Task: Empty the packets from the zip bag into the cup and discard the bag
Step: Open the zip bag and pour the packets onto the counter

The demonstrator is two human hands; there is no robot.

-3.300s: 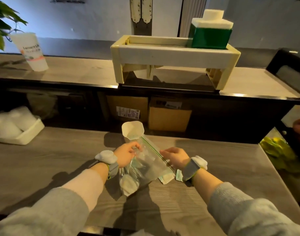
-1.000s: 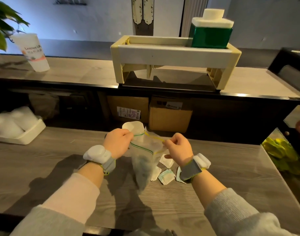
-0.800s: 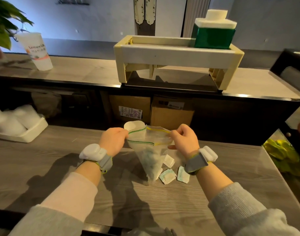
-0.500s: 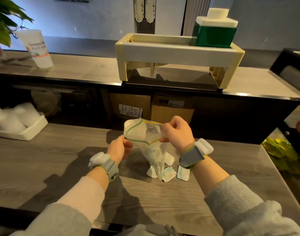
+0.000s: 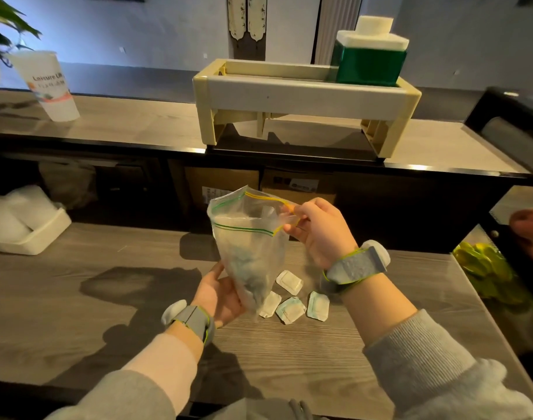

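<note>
At frame centre my right hand [image 5: 321, 230] pinches the open bag [image 5: 248, 247] by its mouth; my left hand [image 5: 221, 294] cups its bottom, above four packets [image 5: 291, 309] on the table [image 5: 77, 298].

sleeves: grey knit [image 5: 416, 356] | left inner cuff: pale pink [image 5: 165, 356] | wristbands: grey, lime-edged [image 5: 351, 268]

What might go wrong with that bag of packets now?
The cup is hidden behind the bag, so packets tipped out blind may miss it. Four packets already lie loose on the table and might get left behind. The right hand pinches only one corner of the open mouth while the left hand supports the bottom, so the bag may slip.
</note>
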